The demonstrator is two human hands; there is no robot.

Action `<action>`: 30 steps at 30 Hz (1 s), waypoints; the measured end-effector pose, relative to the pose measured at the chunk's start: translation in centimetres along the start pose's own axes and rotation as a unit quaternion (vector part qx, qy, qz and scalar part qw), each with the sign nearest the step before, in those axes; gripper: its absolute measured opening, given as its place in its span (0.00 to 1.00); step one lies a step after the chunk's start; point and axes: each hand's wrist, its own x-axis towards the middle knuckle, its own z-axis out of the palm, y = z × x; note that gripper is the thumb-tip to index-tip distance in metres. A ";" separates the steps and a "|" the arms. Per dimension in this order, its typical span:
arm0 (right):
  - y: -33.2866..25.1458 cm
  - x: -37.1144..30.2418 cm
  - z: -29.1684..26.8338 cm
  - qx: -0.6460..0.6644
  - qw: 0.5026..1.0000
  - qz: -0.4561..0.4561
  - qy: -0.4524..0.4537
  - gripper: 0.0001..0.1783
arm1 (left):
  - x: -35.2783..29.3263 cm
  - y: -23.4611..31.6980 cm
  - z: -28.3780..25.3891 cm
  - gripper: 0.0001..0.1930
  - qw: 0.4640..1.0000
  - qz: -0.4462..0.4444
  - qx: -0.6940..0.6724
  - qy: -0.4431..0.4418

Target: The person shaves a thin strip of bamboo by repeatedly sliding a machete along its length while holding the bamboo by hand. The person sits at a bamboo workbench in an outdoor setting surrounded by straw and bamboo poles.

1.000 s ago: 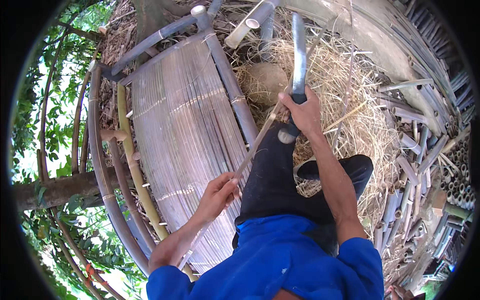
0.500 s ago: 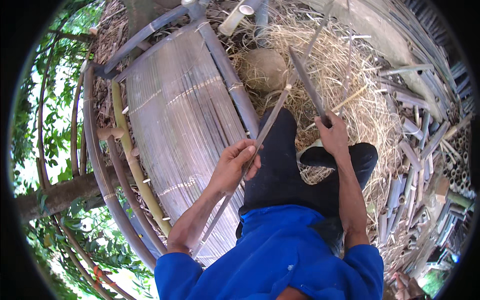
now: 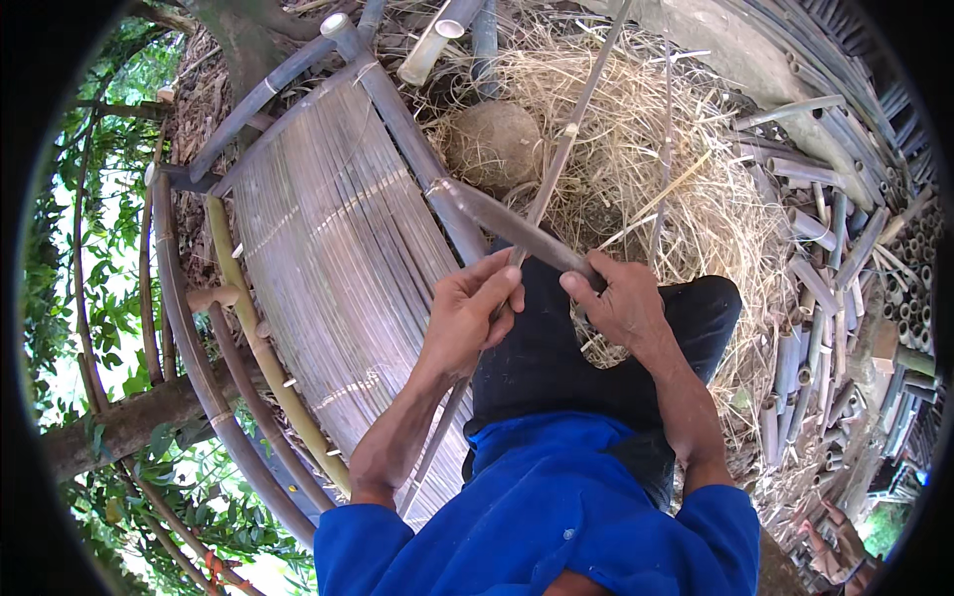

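My left hand is closed around a long, narrow bamboo strip, its thumb lying along the near face. The strip slants from beside my left forearm up past the straw, with a pale node above my fist. In my right hand is a knife with a long dark blade; the hand hides most of its handle. Pointing up and left, the blade crosses the strip just above my left fingers. Whether its edge bites into the bamboo I cannot tell.
At my left stands a bamboo bench with a slatted seat. A heap of straw-like shavings and a rounded brown stone-like lump lie ahead. Cut bamboo pieces are piled at right. My legs in dark trousers lie below my hands.
My right hand has brought the knife left and down, its blade swinging from beside the strip to across it. The strip stands steeper, still in my left hand. The view has shifted slightly.
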 end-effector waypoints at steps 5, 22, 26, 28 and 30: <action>-1.4 -0.6 -0.9 -0.005 0.998 -0.056 -0.002 0.36 | 0.0 1.1 1.0 0.29 0.990 0.049 0.126 -0.026; 1.9 2.7 -4.1 -0.112 0.988 0.001 0.107 0.33 | -1.4 2.3 2.8 0.27 0.986 0.088 0.128 -0.054; -0.2 2.0 -2.8 -0.110 0.992 -0.045 0.052 0.33 | -2.3 1.4 1.1 0.25 0.984 0.093 0.149 -0.021; -1.2 2.0 -3.3 -0.120 0.984 -0.128 -0.028 0.36 | -3.1 1.2 0.5 0.24 0.987 0.038 0.158 -0.013; -0.4 5.5 -5.5 -0.125 0.992 -0.014 0.019 0.37 | -3.7 1.0 0.3 0.23 0.988 0.028 0.153 -0.022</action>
